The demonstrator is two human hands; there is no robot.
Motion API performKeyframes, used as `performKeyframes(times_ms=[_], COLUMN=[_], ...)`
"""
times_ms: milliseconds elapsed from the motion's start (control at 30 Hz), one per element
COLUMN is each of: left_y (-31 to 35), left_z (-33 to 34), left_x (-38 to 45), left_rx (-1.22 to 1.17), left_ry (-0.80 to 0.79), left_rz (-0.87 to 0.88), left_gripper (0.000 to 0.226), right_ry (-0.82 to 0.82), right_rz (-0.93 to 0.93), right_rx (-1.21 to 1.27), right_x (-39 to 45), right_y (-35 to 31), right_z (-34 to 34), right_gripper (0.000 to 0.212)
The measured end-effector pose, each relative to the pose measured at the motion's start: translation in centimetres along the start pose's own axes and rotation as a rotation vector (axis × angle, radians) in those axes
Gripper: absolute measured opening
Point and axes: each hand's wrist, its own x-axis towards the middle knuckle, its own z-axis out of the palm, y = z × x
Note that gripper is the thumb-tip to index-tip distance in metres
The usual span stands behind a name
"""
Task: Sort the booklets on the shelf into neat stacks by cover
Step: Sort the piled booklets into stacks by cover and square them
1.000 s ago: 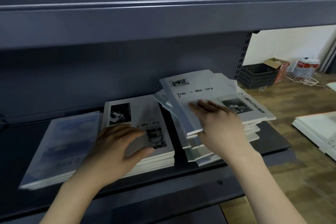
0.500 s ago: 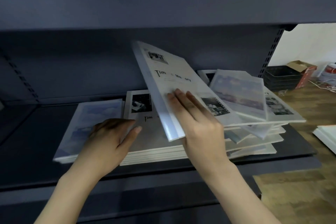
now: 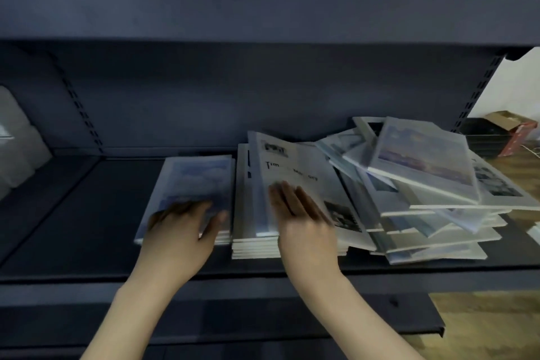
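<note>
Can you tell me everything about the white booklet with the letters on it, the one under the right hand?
The white booklet is thin, with a glossy paper-like cover. Dark letters run across it, blurred, above a small black-and-white photo near its lower corner and another near the top. It lies face up, slightly askew, on the middle stack on the grey shelf. The right hand presses it with straight fingers. Its right edge meets the messy pile.

on the shelf (image 3: 87,213) 3 groups of booklets sit in a row. the left stack (image 3: 201,181) lies just beside the middle stack (image 3: 254,245), with the jumbled pile (image 3: 423,207) to the right, its booklets lying askew over one another. the left hand (image 3: 181,231) rests on the left stack's near end; the right hand (image 3: 304,219) lies flat on the top booklet (image 3: 295,172) of the middle stack.
</note>
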Motion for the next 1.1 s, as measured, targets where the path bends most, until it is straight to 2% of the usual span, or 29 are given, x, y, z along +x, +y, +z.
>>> performKeyframes(times_ms=[67, 167, 233, 367, 433, 567, 633, 700, 833, 1000, 1100], left_y=[-0.3, -0.8, -1.0, -0.7, -0.2, 0.9, 1.2, 1.2, 1.0, 0.8, 1.0], left_z=[0.3, 0.5, 1.0, 1.1, 1.0, 1.2, 1.7, 2.2, 2.7, 2.8, 2.5], left_x=[-0.3, -0.5, -0.5, -0.4, -0.3, 0.6, 1.1, 1.4, 1.8, 2.6, 2.6], left_rx=[-0.022, -0.076, -0.111, -0.154, -0.171, -0.183, -0.195, -0.181, -0.160, -0.067, -0.077], left_ry=[-0.001, -0.038, -0.086, -0.070, -0.075, -0.114, -0.136, -0.153, -0.122, -0.234, -0.253], left_rz=[-0.005, 0.014, 0.038, 0.118, 0.155, 0.220, 0.207, 0.210, 0.239, 0.193, 0.207], left_gripper=[0.043, 0.050, 0.051, 0.093, 0.100, 0.097, 0.096, 0.086, 0.080, 0.096, 0.115], right_ry=[-0.070, -0.168, -0.218, -0.410, -0.427, -0.445, -0.505, -0.594, -0.671, -0.844, -0.894], right_rz=[0.004, -0.032, -0.068, -0.088, -0.080, -0.050, -0.038, -0.033, -0.068, -0.045, 0.029], right_rx=[-0.006, 0.019, 0.049, 0.057, 0.060, 0.112, 0.152, 0.167, 0.141, 0.147, 0.071], right_x=[0.2, 0.0, -0.2, 0.0, 0.3, 0.4, 0.8, 1.1, 1.5, 2.4, 2.4], right_y=[-0.2, -0.2, 0.2, 0.6, 0.4, 0.1, -0.3, -0.5, -0.3, 2.4, 4.7], right_z=[0.5, 1.5, 2.0, 2.2, 2.1, 2.1, 1.4, 0.9, 0.5, 0.0, -0.2], right_gripper=[0.051, 0.056, 0.051, 0.073, 0.074, 0.068, 0.078, 0.088, 0.087, 0.082, 0.088])
